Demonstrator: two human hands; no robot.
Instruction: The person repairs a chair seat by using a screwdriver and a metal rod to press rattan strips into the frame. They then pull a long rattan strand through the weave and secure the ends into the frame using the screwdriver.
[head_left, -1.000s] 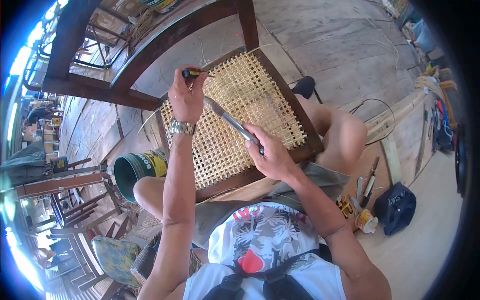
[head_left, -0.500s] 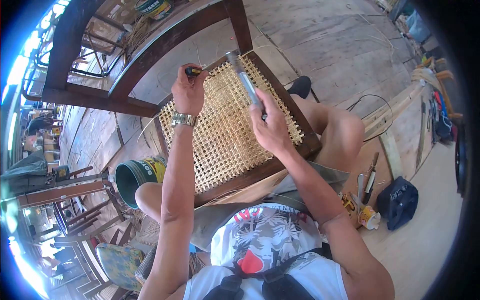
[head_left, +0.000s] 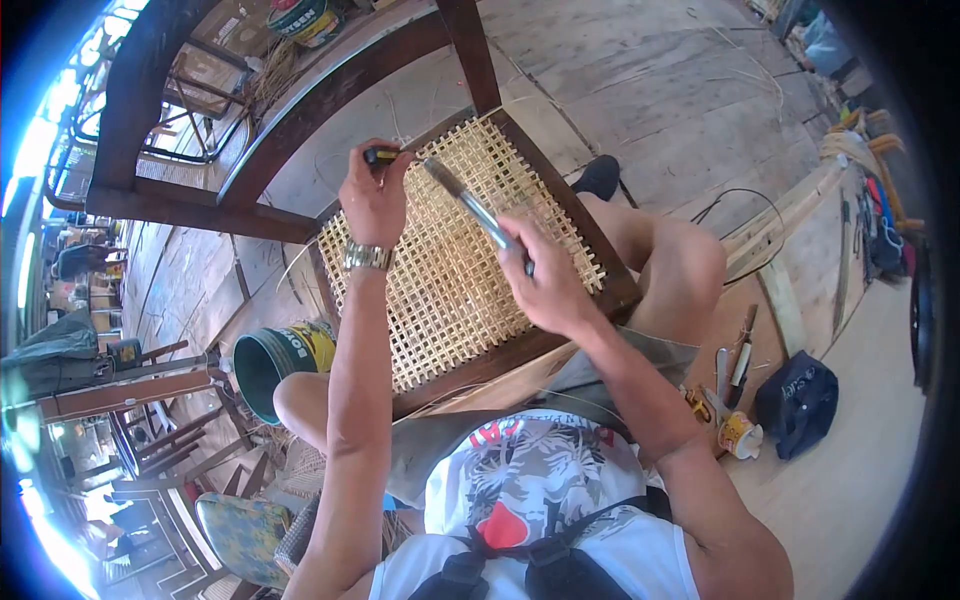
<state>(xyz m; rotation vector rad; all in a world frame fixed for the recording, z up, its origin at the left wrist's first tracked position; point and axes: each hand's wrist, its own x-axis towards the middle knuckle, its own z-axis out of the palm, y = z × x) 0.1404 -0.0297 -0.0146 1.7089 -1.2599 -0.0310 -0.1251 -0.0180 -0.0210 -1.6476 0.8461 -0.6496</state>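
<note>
A woven cane seat (head_left: 460,250) in a dark wooden chair frame (head_left: 270,215) lies across my lap. My left hand (head_left: 376,200), with a metal watch on its wrist, is closed on a small black and yellow tool (head_left: 380,156) at the seat's far left edge. My right hand (head_left: 545,275) grips a hammer (head_left: 478,212) by its handle. The hammer's head is over the cane, a little right of my left hand. Whatever lies under the left fingertips is too small to make out.
A green bucket (head_left: 262,365) stands left of my knee. To my right lie a dark cap (head_left: 797,405), a yellow cup (head_left: 739,435) and hand tools. Beyond the chair another bucket (head_left: 305,20) stands near loose strands. Chair frames and furniture fill the far left.
The hammer and my right hand have moved down and toward me, and the hammer's head is now nearer my left hand. My left hand has shifted slightly.
</note>
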